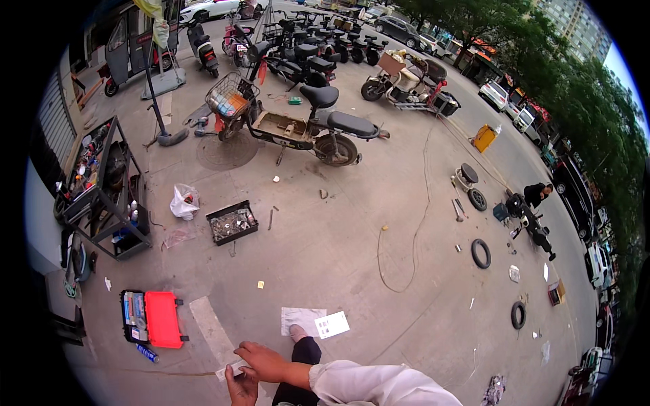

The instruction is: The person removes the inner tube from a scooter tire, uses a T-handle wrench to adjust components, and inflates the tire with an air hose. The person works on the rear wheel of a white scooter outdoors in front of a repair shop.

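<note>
Low in the picture, my right hand [265, 361] reaches across from a white sleeve. Its fingers are pinched on a small pale, flat piece [237, 368] that looks like paper or a packet; its kind is unclear. My left hand [242, 389] meets it from below, its thumb and fingers closed on the same piece. Beyond my hands, my foot rests on a crumpled white sheet [295, 315], with a printed white card [333, 325] beside it. To the left lie an open black case with a red lid [164, 319] and a blue can [147, 352].
An electric scooter [298, 128] with its floor panel off stands ahead. A black tray of small parts [232, 222] and a tool cart [108, 193] are at left. Right of me lie a hose [415, 250], tyres [481, 254] and another person [537, 194] beside a scooter.
</note>
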Action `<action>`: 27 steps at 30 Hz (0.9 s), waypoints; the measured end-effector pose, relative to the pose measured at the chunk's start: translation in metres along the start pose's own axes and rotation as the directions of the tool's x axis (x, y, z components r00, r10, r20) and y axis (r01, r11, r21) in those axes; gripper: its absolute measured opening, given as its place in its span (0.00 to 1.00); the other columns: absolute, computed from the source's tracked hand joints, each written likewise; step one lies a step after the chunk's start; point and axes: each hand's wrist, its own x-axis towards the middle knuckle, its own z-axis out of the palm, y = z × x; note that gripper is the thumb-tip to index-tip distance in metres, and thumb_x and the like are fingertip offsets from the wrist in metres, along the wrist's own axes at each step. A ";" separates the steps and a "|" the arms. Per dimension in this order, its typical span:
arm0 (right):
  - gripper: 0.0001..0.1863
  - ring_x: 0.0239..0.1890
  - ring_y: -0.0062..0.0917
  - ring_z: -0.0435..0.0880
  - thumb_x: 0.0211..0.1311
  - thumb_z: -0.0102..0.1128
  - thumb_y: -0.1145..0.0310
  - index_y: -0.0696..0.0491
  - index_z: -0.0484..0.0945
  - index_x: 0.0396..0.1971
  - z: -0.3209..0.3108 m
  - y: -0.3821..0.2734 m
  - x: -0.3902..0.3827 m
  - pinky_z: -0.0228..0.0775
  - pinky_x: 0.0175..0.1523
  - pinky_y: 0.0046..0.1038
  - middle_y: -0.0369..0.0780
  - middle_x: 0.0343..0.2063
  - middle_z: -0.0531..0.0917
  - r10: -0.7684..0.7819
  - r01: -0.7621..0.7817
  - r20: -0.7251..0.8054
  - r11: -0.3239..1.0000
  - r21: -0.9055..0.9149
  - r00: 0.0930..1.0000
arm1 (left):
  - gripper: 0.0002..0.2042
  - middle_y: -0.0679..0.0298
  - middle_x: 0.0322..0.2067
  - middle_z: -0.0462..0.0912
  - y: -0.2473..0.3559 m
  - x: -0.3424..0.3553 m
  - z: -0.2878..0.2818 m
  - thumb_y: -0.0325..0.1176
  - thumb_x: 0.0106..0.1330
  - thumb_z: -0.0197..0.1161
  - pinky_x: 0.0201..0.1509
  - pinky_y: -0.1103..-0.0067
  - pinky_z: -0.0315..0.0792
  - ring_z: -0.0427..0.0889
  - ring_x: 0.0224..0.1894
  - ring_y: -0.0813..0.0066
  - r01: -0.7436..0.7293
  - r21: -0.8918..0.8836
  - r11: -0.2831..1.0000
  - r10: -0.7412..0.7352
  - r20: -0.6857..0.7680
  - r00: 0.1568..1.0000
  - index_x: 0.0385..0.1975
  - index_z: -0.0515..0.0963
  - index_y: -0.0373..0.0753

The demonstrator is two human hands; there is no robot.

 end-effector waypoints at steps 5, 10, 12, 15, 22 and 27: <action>0.22 0.50 0.47 0.73 0.59 0.55 0.59 0.58 0.72 0.47 -0.119 0.259 -0.056 0.66 0.56 0.39 0.53 0.47 0.73 0.509 -0.517 -0.090 0.850 -0.100 0.856 | 0.17 0.58 0.43 0.74 -0.059 0.141 -0.041 0.45 0.59 0.52 0.54 0.55 0.70 0.75 0.48 0.56 -0.090 -0.163 0.983 0.035 -0.311 0.950 0.41 0.67 0.41; 0.19 0.46 0.45 0.77 0.56 0.56 0.57 0.57 0.78 0.39 -0.209 0.558 -0.174 0.69 0.52 0.39 0.52 0.39 0.80 0.926 -0.930 -0.210 0.255 -0.264 0.313 | 0.11 0.59 0.38 0.80 -0.110 0.283 -0.119 0.37 0.57 0.55 0.50 0.57 0.74 0.79 0.44 0.57 -0.213 -0.088 0.973 0.136 -0.524 0.841 0.38 0.73 0.42; 0.19 0.43 0.44 0.79 0.56 0.55 0.56 0.57 0.79 0.38 -0.229 0.641 -0.181 0.71 0.50 0.39 0.51 0.37 0.81 0.942 -0.950 -0.256 0.142 -0.279 0.216 | 0.13 0.61 0.40 0.80 -0.122 0.340 -0.148 0.34 0.58 0.55 0.52 0.58 0.73 0.79 0.45 0.58 -0.255 0.009 0.967 0.201 -0.645 0.737 0.43 0.73 0.41; 0.22 0.44 0.43 0.80 0.56 0.55 0.57 0.59 0.77 0.44 -0.236 0.777 -0.180 0.71 0.50 0.36 0.52 0.39 0.81 0.912 -0.961 -0.313 0.227 -0.157 0.266 | 0.11 0.62 0.41 0.80 -0.136 0.423 -0.219 0.33 0.61 0.57 0.52 0.62 0.74 0.79 0.46 0.63 -0.283 0.066 0.957 0.247 -0.695 0.675 0.42 0.73 0.41; 0.38 0.63 0.44 0.64 0.58 0.56 0.60 0.63 0.52 0.64 -0.194 1.074 -0.155 0.57 0.65 0.34 0.58 0.58 0.65 0.831 -0.978 -0.525 0.209 -0.011 0.184 | 0.14 0.56 0.49 0.76 -0.214 0.571 -0.317 0.32 0.67 0.54 0.59 0.65 0.72 0.75 0.53 0.61 -0.256 0.235 0.938 0.346 -0.552 0.759 0.50 0.69 0.35; 0.34 0.54 0.46 0.74 0.52 0.61 0.60 0.69 0.65 0.54 -0.158 1.148 -0.169 0.65 0.57 0.35 0.58 0.48 0.75 0.779 -0.995 -0.620 0.086 -0.049 0.098 | 0.21 0.55 0.54 0.71 -0.251 0.597 -0.362 0.37 0.68 0.54 0.60 0.67 0.70 0.72 0.56 0.62 -0.208 0.300 0.931 0.362 -0.688 0.629 0.56 0.64 0.33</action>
